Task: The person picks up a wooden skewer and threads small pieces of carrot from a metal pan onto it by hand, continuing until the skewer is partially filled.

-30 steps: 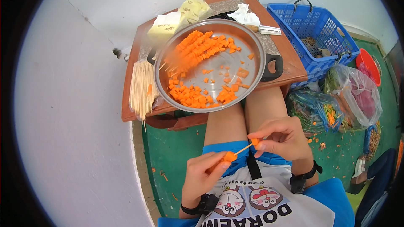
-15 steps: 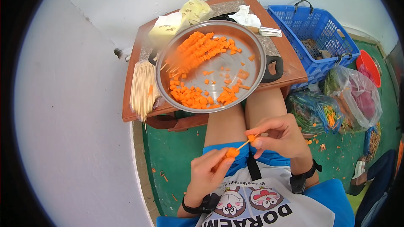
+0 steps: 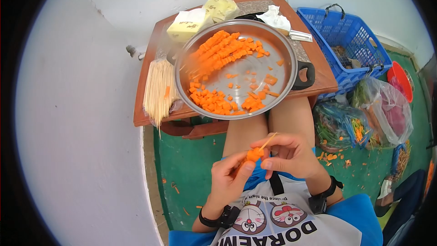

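Above my lap, my left hand (image 3: 230, 173) is closed round a skewer's carrot pieces (image 3: 255, 154). The bare tip of the wooden skewer (image 3: 268, 141) points up and to the right. My right hand (image 3: 291, 157) is beside the tip, its fingers bent round the end carrot piece. In front of me stands a steel pan (image 3: 236, 82) with black handles. It holds carrot skewers (image 3: 218, 52) at the back left and loose carrot cubes (image 3: 211, 101) near its front rim. A bundle of bare skewers (image 3: 158, 91) lies left of the pan.
The pan stands on a wooden table (image 3: 142, 105). Behind it are a tissue pack (image 3: 186, 25) and a peeler (image 3: 300, 36). To the right are a blue crate (image 3: 337, 70), plastic bags (image 3: 339, 123) and a red basin (image 3: 401, 82). Another person's leg (image 3: 409, 189) shows at lower right.
My right hand has moved down and left to my left hand. Its carrot piece has slid along the skewer against the others, and the skewer's tip now sticks out. The view has shifted slightly.
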Demonstrator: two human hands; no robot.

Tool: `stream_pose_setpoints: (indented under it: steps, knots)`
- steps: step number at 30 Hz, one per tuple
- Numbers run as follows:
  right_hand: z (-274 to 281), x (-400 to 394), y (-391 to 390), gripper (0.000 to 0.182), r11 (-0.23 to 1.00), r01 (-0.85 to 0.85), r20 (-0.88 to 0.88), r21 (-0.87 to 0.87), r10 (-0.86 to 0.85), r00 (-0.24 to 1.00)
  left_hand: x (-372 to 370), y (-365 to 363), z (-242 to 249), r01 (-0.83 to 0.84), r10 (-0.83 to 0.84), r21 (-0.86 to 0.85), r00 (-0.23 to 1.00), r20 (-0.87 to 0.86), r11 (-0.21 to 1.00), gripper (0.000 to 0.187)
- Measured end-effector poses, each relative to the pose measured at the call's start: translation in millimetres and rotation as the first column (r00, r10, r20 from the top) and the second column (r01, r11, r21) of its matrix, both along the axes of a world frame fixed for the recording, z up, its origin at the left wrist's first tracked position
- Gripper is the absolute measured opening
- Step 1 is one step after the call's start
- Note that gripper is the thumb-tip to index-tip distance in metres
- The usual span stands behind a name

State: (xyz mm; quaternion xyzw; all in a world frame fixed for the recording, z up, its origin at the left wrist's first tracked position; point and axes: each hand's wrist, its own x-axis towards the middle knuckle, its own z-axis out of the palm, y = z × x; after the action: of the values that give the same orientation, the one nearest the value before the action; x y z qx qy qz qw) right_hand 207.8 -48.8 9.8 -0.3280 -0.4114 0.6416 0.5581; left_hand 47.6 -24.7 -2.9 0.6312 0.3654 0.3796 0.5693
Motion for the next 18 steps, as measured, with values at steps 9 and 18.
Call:
stream_pose_setpoints:
  steps: [9,18]
  knots:
    - [4.0,-4.3,7.8,0.026,0.998,-0.051,0.049,-0.040,0.053,0.997,-6.3,6.6,-5.3,0.093,-0.072,-0.109,0.981,0.179,0.990,0.035]
    - [14.4,-1.9,14.2,0.019,0.990,-0.054,0.504,0.127,-0.017,0.864,-11.0,15.0,-9.9,0.275,-0.192,-0.290,0.939,0.284,0.917,0.037]
